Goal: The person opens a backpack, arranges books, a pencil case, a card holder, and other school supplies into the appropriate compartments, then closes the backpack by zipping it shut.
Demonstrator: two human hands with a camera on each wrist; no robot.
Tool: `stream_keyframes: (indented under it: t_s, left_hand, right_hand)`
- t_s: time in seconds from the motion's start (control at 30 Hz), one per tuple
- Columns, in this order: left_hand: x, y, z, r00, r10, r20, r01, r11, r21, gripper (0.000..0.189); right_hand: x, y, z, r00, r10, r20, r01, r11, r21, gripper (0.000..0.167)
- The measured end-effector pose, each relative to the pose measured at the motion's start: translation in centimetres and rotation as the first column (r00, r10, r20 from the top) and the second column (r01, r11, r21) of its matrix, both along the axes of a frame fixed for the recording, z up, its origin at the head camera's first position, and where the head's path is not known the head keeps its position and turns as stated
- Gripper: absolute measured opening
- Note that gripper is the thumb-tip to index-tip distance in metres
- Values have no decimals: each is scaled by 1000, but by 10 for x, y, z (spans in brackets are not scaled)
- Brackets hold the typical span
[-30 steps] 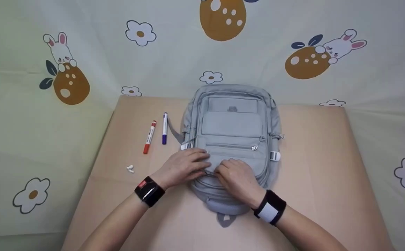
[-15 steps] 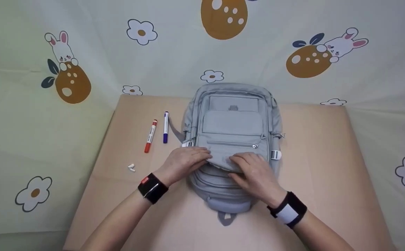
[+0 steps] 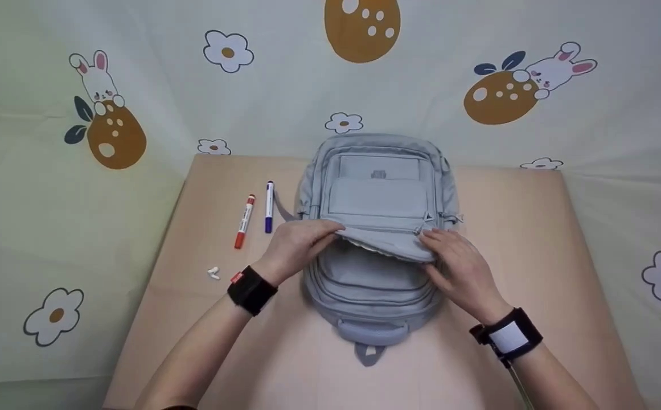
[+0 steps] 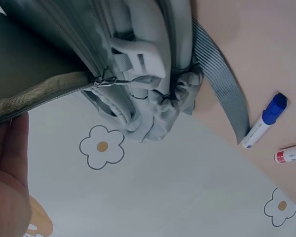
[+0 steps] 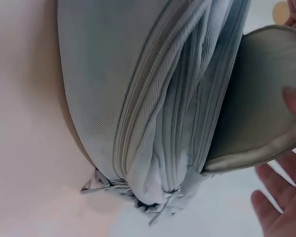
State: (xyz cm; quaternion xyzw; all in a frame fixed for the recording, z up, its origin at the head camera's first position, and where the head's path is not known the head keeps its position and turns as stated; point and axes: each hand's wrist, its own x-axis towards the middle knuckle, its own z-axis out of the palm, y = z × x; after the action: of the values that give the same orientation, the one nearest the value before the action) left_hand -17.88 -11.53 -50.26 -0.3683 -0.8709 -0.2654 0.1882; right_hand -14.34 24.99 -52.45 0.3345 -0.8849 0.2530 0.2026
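Observation:
A grey backpack (image 3: 378, 196) lies on its back, top handle toward the person. Its front pocket flap (image 3: 390, 242) is lifted away from the bag, leaving a gap beneath. At the flap's left edge my left hand (image 3: 296, 245) pinches the fabric. My right hand (image 3: 464, 273) holds the right edge, thumb on the inner side and fingers on the outer side. In the right wrist view the pale lining (image 5: 266, 89) shows between the hands. A zipper pull (image 4: 106, 81) sits at the pocket's corner in the left wrist view.
Left of the backpack lie a red marker (image 3: 244, 222) and a blue marker (image 3: 269, 206). White earbuds (image 3: 213, 273) are nearer the person. A grey strap (image 4: 219, 74) reaches toward the blue marker. Patterned cloth (image 3: 284, 91) hangs behind the table (image 3: 512, 216).
The flap has been raised and folded away from the person, widening the pocket's gap. My right hand has moved right and outward along the flap's edge; my left hand has shifted slightly up.

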Motion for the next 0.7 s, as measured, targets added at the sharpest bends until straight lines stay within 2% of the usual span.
stream_keyframes:
  t_s: [0.13, 0.23, 0.43, 0.57, 0.7]
  left_hand:
    - [-7, 1, 7, 999, 53, 10, -53, 999, 4, 24]
    - [-11, 3, 13, 997, 70, 19, -70, 997, 27, 24]
    - [-19, 5, 22, 995, 92, 28, -94, 994, 62, 23]
    - [-20, 3, 24, 995, 85, 59, -88, 994, 59, 24]
    - [-16, -5, 23, 988, 39, 150, -48, 997, 59, 31]
  right_hand:
    - [-8, 1, 1, 1000, 13, 1, -13, 997, -73, 46]
    - [-14, 0, 4, 1000, 2, 6, -1, 994, -109, 42]
    - [-22, -5, 11, 996, -94, 12, 94, 987, -128, 32]
    - [-28, -8, 15, 988, -155, 17, 156, 977, -144, 23]
    - [-32, -11, 18, 983, -182, 30, 184, 969, -163, 21]
